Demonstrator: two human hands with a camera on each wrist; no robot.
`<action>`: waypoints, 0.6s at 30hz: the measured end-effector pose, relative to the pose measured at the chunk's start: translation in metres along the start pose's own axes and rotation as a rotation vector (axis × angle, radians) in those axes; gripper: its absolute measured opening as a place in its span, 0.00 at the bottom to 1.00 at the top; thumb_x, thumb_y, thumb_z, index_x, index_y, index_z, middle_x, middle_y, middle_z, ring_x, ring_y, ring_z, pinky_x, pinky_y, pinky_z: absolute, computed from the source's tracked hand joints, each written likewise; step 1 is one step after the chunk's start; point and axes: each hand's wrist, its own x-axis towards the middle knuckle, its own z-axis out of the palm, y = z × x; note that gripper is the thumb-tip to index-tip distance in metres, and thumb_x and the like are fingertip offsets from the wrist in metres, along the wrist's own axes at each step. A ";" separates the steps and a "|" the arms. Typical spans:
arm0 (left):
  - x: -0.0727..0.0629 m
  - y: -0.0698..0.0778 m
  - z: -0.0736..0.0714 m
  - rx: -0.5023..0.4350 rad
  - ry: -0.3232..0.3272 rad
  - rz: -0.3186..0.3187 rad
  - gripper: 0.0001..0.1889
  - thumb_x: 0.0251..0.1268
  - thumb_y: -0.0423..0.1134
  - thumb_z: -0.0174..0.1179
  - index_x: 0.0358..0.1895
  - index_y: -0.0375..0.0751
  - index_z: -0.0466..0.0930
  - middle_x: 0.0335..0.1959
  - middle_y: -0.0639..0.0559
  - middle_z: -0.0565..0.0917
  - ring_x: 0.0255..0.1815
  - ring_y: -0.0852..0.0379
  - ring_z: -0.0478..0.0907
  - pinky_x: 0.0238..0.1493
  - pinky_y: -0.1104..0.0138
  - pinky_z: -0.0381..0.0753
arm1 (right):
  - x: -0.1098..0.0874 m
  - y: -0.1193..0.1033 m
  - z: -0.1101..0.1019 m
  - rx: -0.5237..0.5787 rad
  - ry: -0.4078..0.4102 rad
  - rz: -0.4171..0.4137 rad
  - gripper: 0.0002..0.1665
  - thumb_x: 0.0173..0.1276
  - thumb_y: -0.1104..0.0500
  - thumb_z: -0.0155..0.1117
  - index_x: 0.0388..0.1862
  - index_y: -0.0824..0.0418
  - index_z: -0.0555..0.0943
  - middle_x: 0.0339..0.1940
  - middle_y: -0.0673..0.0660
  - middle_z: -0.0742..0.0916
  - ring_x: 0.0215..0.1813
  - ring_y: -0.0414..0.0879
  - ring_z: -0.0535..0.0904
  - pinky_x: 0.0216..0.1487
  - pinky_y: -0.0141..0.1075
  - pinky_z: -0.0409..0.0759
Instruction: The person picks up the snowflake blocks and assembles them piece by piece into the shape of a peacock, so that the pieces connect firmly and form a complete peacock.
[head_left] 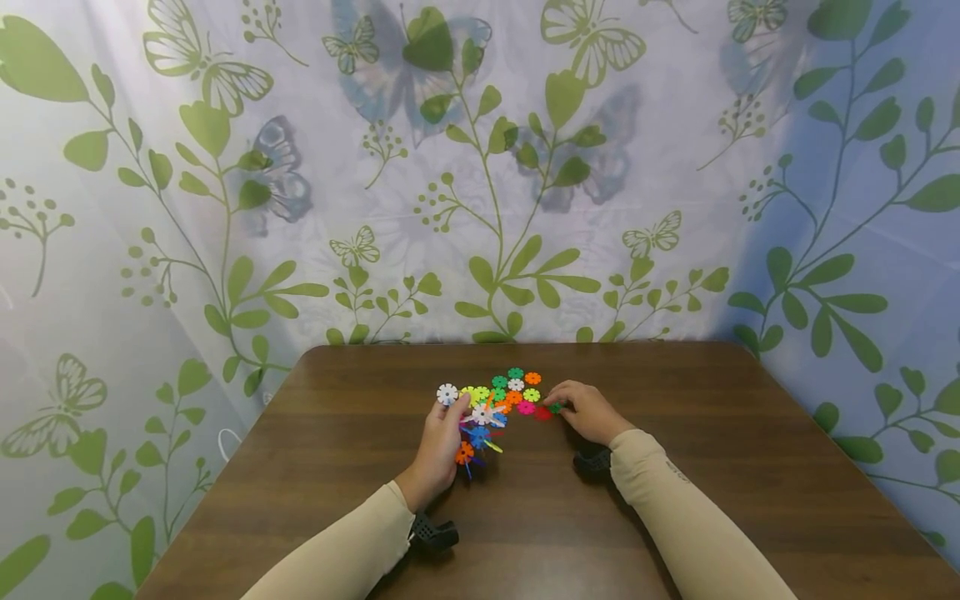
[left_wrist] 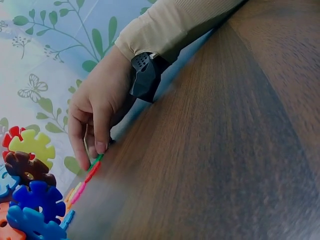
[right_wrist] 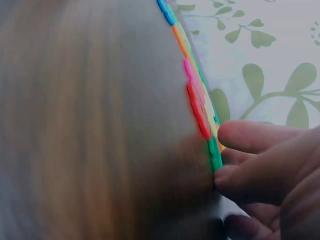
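My left hand (head_left: 437,446) grips a cluster of interlocked notched plastic discs (head_left: 480,437) in blue, white, orange and other colours. In the left wrist view, part of this cluster (left_wrist: 39,200) shows at the lower left; the left fingers are out of sight there. With thumb and fingertips, my right hand (head_left: 592,412) pinches a green notched disc (right_wrist: 214,156) low over the table. Just left of it lies a red disc (head_left: 542,413), close to or touching the green one. A pink disc (head_left: 526,407) is beside the red one.
Several loose discs, among them an orange disc (head_left: 532,378) and a green disc (head_left: 515,373), lie flat beyond the hands. All stand on a brown wooden table (head_left: 360,392). A leaf-and-butterfly curtain (head_left: 420,275) hangs behind its far edge. Black devices (head_left: 433,533) sit at the wrists.
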 end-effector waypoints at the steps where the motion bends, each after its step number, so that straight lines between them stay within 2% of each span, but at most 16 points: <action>1: 0.000 0.000 0.000 -0.002 -0.001 -0.001 0.16 0.81 0.50 0.60 0.48 0.39 0.74 0.40 0.46 0.79 0.40 0.53 0.80 0.45 0.66 0.81 | 0.000 0.000 -0.001 0.007 0.001 0.010 0.14 0.67 0.76 0.71 0.48 0.64 0.90 0.52 0.57 0.87 0.53 0.56 0.83 0.58 0.54 0.81; 5: -0.001 0.001 0.000 -0.002 -0.007 -0.005 0.16 0.81 0.49 0.60 0.48 0.39 0.74 0.40 0.46 0.79 0.41 0.53 0.80 0.45 0.65 0.81 | -0.001 0.000 -0.005 0.027 -0.010 0.072 0.11 0.66 0.71 0.76 0.44 0.60 0.90 0.47 0.52 0.86 0.47 0.50 0.82 0.53 0.48 0.83; 11: 0.000 0.003 0.001 0.040 -0.003 -0.016 0.19 0.80 0.52 0.61 0.50 0.38 0.74 0.43 0.43 0.78 0.44 0.50 0.79 0.48 0.63 0.80 | 0.001 -0.004 -0.009 0.091 0.010 0.181 0.08 0.64 0.66 0.80 0.37 0.55 0.90 0.43 0.51 0.83 0.44 0.49 0.79 0.50 0.47 0.82; 14: -0.001 0.002 0.001 0.056 -0.003 -0.014 0.19 0.80 0.52 0.61 0.49 0.37 0.74 0.43 0.44 0.78 0.43 0.50 0.78 0.48 0.63 0.80 | 0.003 -0.009 -0.008 0.155 0.050 0.185 0.07 0.63 0.65 0.81 0.37 0.57 0.91 0.43 0.51 0.84 0.43 0.49 0.80 0.48 0.46 0.82; 18: -0.001 0.000 0.001 0.062 -0.005 -0.003 0.19 0.79 0.52 0.62 0.47 0.37 0.75 0.40 0.45 0.78 0.41 0.52 0.78 0.46 0.63 0.79 | 0.007 -0.021 -0.011 0.286 0.085 0.137 0.09 0.67 0.62 0.79 0.44 0.63 0.91 0.48 0.52 0.85 0.46 0.51 0.82 0.49 0.46 0.83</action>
